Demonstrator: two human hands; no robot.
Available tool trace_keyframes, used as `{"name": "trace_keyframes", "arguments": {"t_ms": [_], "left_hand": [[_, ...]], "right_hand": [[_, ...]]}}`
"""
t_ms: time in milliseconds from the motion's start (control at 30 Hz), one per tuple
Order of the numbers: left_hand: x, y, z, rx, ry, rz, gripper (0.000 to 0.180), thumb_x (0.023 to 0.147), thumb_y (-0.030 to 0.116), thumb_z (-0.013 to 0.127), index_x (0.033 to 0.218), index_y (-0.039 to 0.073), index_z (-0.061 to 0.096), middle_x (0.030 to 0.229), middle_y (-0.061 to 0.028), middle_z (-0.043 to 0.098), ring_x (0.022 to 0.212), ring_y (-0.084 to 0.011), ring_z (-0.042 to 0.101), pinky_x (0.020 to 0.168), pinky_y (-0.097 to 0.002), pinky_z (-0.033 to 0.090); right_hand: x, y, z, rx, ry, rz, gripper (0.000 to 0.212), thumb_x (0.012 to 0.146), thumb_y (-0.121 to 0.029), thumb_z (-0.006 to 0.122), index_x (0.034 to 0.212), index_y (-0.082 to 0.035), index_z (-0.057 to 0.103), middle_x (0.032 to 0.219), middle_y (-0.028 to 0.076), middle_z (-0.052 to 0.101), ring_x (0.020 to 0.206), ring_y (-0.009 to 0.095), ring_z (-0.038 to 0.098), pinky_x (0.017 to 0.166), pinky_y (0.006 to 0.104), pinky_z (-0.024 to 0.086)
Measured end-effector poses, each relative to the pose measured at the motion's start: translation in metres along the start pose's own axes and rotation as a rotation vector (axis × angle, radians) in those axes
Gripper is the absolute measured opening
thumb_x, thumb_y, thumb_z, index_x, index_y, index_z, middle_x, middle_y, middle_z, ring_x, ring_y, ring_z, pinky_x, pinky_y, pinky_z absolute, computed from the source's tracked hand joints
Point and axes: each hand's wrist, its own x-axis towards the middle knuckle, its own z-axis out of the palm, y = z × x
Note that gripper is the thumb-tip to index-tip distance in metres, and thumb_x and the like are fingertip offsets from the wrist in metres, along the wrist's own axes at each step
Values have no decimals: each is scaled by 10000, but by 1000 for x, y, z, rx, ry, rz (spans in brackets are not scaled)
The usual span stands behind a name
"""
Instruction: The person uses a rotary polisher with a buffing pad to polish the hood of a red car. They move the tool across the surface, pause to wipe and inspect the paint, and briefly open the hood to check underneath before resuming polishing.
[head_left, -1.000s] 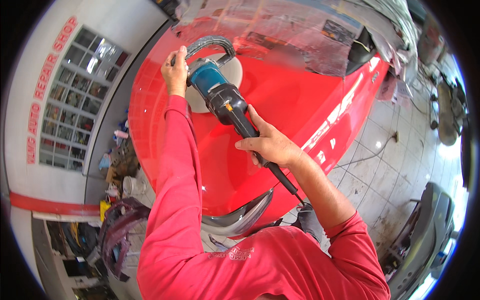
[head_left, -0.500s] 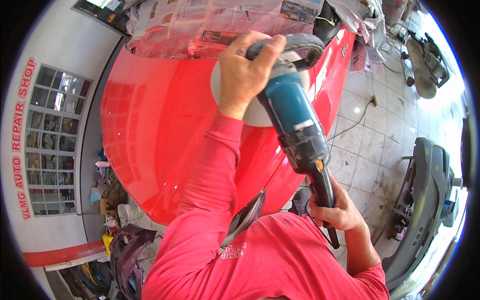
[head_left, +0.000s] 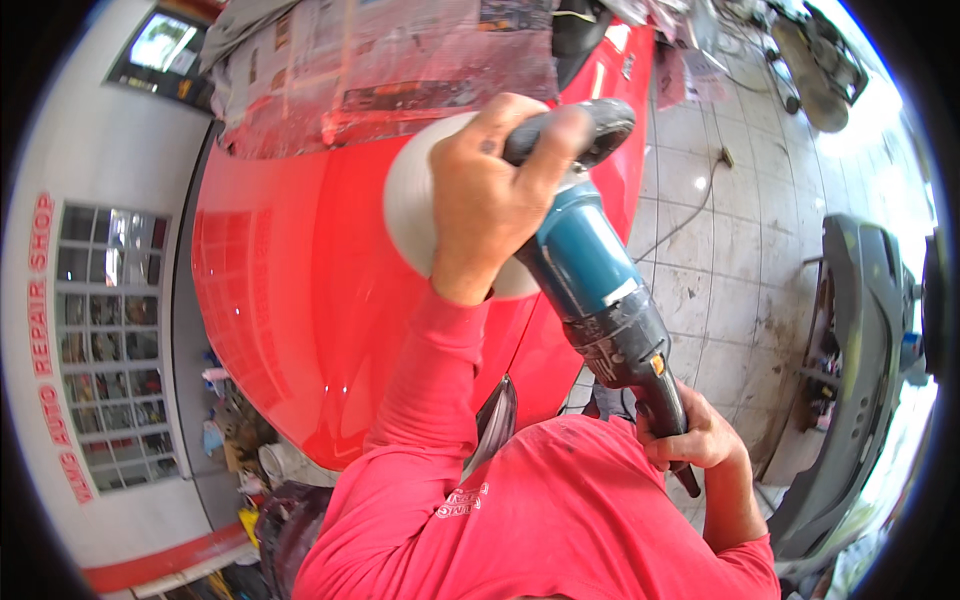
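Observation:
A teal and black rotary polisher (head_left: 585, 250) slants across the red car hood (head_left: 290, 300). My left hand (head_left: 485, 190) is wrapped round its black loop handle (head_left: 608, 130) at the head end; the thumb is blurred. Lower right, my right hand (head_left: 700, 430) grips the black rear handle (head_left: 660, 395). The round white polishing pad (head_left: 410, 195) shows partly from under my left hand and lies over the glossy hood, near its edge by the fender. Whether the pad is spinning I cannot tell.
Newspaper masking (head_left: 400, 70) covers the car beyond the hood. A grey bumper (head_left: 850, 370) stands at the right on the tiled floor (head_left: 690, 290), where a cord (head_left: 690, 215) lies. A compressor (head_left: 810, 85) is at far right. A dark red part (head_left: 290, 530) and white bucket (head_left: 285, 462) are lower left.
The polisher has shifted a little toward me, and its pad has moved left on the hood, showing more of it. Both hands keep their hold. The whole view has also turned slightly.

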Motion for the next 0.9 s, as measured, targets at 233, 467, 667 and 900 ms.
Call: {"name": "trace_keyframes", "arguments": {"t_ms": [233, 467, 667, 900], "left_hand": [[34, -13, 30, 26, -32, 103, 330, 943, 331, 828, 898, 13, 751, 712, -82, 722, 621, -156, 646, 644, -312, 538], [27, -12, 33, 93, -47, 145, 320, 934, 311, 832, 865, 13, 737, 691, -98, 692, 626, -158, 658, 636, -323, 539], [16, -17, 8, 101, 49, 24, 449, 893, 484, 811, 814, 47, 745, 685, -145, 702, 629, -313, 702, 628, -419, 548], [-111, 18, -102, 153, 294, -94, 350, 956, 382, 811, 938, 38, 752, 733, -120, 726, 653, -205, 726, 615, -360, 557]], "right_hand": [[3, -26, -25, -27, 7, -42, 592, 765, -17, 717, 1315, -28, 500, 855, 69, 642, 616, 163, 645, 541, 327, 516], [4, -10, -34, -49, -22, -5, 556, 759, 18, 710, 1277, -41, 518, 844, 71, 634, 592, 171, 643, 500, 324, 483], [1, -17, -22, -8, -3, -2, 596, 741, 48, 701, 1298, -19, 502, 755, 107, 611, 542, 210, 619, 492, 355, 487], [-4, 2, 20, -330, -157, 212, 680, 771, 13, 761, 1400, -41, 508, 854, 64, 629, 639, 174, 631, 549, 330, 495]]}}
